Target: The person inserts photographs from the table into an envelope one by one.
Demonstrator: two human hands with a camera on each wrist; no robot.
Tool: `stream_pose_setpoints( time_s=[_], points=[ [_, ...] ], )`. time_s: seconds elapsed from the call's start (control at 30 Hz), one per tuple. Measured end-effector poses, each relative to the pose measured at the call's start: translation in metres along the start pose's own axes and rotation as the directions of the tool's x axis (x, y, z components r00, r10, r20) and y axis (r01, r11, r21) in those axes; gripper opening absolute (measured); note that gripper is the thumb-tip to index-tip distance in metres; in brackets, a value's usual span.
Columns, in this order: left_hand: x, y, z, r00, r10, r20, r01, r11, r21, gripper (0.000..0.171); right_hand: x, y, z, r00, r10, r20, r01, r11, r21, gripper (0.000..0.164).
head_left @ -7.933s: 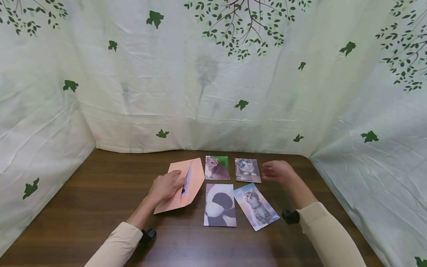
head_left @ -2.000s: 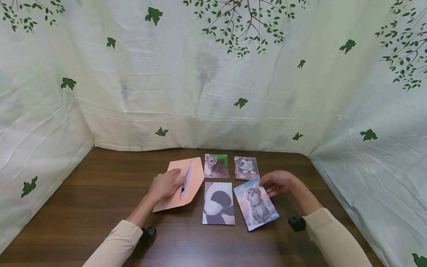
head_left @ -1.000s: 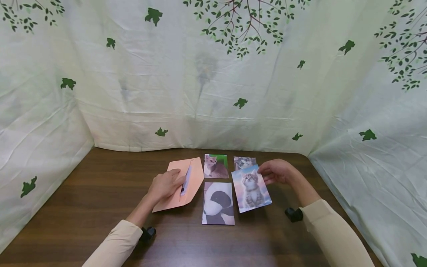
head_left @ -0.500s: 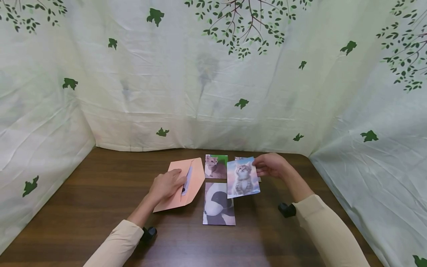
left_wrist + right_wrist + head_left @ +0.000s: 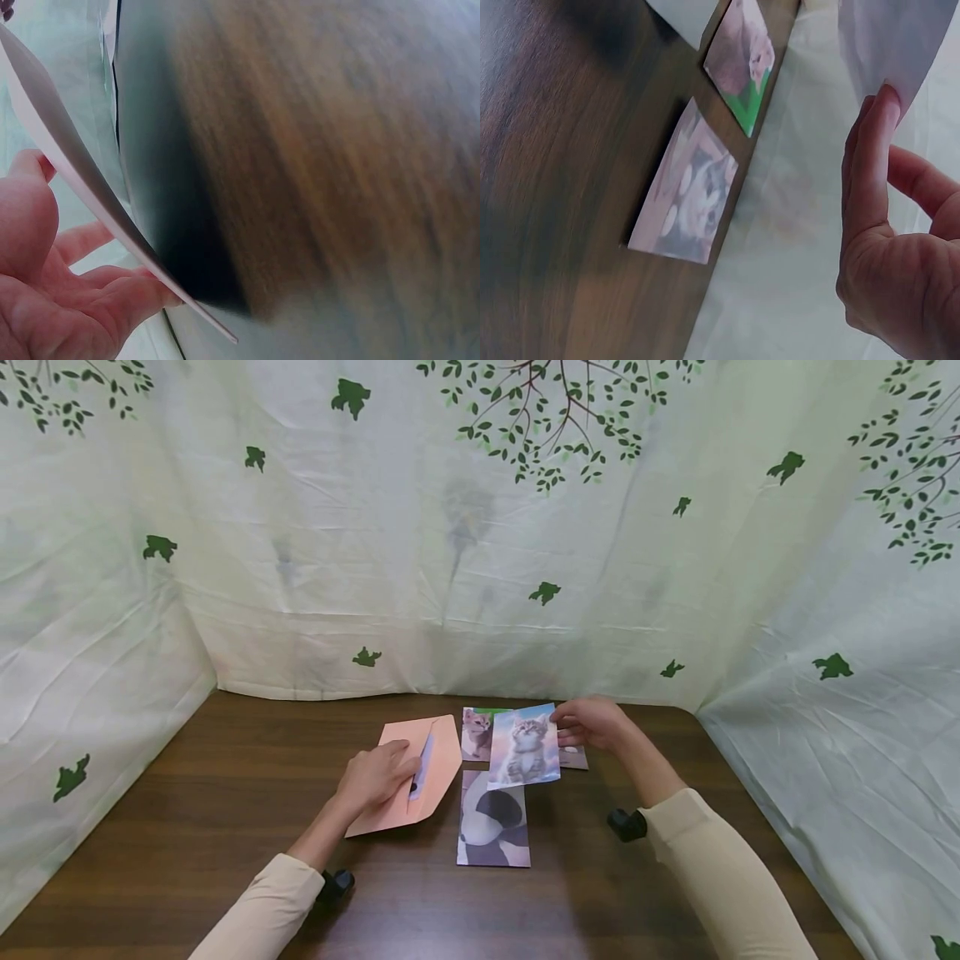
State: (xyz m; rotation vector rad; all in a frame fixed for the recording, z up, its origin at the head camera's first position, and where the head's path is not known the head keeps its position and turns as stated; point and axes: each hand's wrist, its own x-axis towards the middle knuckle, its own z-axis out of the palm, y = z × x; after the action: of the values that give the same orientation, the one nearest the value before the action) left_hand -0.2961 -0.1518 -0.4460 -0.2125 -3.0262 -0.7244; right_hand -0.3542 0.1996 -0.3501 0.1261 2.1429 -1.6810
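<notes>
My right hand [image 5: 592, 724] pinches the upper right edge of a kitten picture card [image 5: 523, 747], raised above the table. In the right wrist view that card's pale back [image 5: 896, 45] shows at the fingertips. My left hand [image 5: 375, 777] grips a peach envelope [image 5: 437, 793] at its mouth, flap side up and tilted off the table. A pale blue-violet insert [image 5: 422, 767] shows in the opening. Below the held card lie a cat card with a green background [image 5: 476, 735], a grey-and-white cat card [image 5: 690, 187], and a black-and-white animal card [image 5: 491, 827], all partly covered in the head view.
A dark brown wooden table [image 5: 450, 918] bears everything. White curtains [image 5: 465, 527] with green leaf and bird prints stand behind and at both sides. Each wrist carries a small black camera, such as the one on the left wrist [image 5: 336, 887].
My right hand has picked up the kitten card from the lower right and carried it up and left, over the other cards toward the envelope. The left hand and envelope have stayed in place.
</notes>
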Motion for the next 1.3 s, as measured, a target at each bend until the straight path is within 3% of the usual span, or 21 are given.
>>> stream_pose_setpoints(
  time_s=[0.27,0.73,1.3],
  points=[
    [-0.001,0.002,0.000,1.000,0.014,-0.010,-0.014,1.000,-0.002,0.057,0.006,-0.004,0.014,1.000,0.008,0.000,-0.008,0.999,0.041,0.041],
    [-0.001,0.002,-0.001,1.000,0.009,-0.007,-0.009,1.000,-0.003,0.056,0.017,-0.003,0.042,1.000,-0.017,0.023,0.014,0.994,0.108,0.052],
    [0.000,0.000,-0.001,1.000,-0.009,-0.004,0.009,1.000,-0.023,0.058,0.031,0.001,0.079,1.000,-0.011,0.012,0.009,0.991,0.135,0.018]
  ],
)
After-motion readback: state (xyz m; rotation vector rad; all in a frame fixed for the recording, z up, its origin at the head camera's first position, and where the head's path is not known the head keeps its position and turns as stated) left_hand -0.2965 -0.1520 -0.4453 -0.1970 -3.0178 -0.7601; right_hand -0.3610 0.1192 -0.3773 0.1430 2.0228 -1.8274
